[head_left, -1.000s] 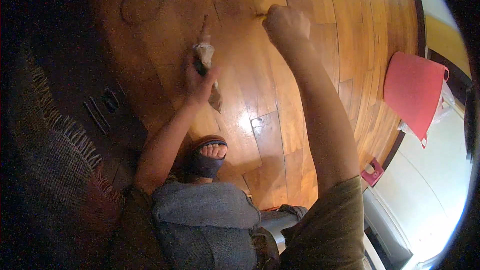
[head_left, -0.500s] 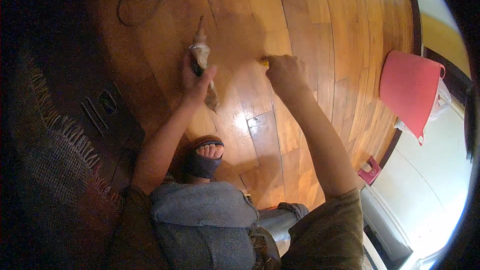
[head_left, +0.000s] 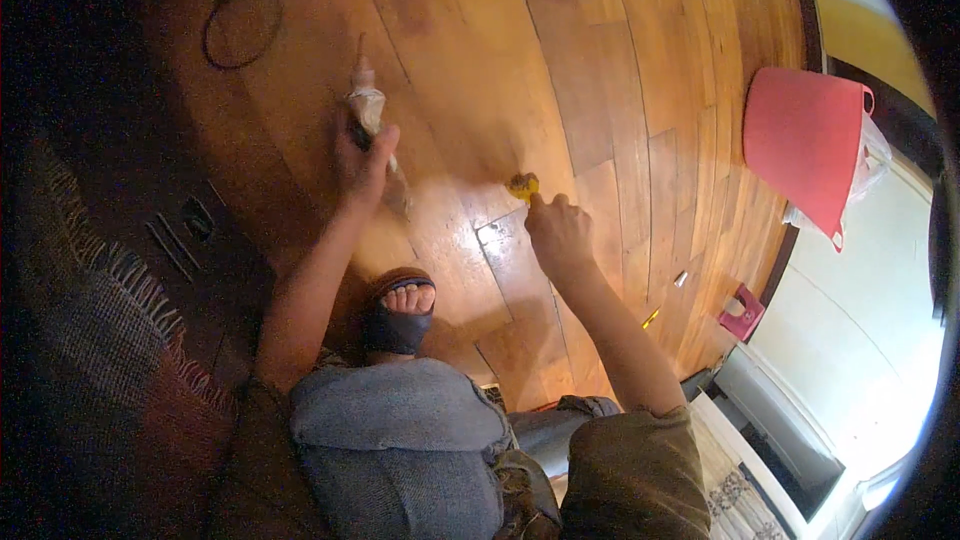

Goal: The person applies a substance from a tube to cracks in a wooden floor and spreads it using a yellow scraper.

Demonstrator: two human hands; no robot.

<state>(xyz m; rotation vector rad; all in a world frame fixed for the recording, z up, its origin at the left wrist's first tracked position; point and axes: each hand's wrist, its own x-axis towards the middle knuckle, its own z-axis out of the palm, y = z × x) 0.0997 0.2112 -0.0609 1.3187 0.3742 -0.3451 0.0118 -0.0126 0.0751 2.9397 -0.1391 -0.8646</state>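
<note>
My left hand [head_left: 368, 168] is wrapped round a long, spindle-shaped seashell [head_left: 368, 108], pale and brownish, held above the wooden floor. Its thin pointed end sticks out beyond my fingers, and its other end shows below the hand. To the right, my right hand [head_left: 560, 235] is closed on a small yellow brush-like thing [head_left: 523, 186] with a dark tip. The tip is blurred, so its exact kind is hard to make out. A gap lies between this tip and the shell.
A thin dark ring [head_left: 243, 30] lies at the far left. My sandalled foot [head_left: 402, 312] is below the shell. A fringed cloth [head_left: 120, 310] hangs at the left. Rightward are a coral-pink bin-like object [head_left: 805, 145], a small pink object [head_left: 742, 313] and a small white piece [head_left: 681, 279].
The right hand has come nearer to me, and more of the yellow thing shows. The left hand with the shell has shifted slightly left in view, as has the whole scene.
</note>
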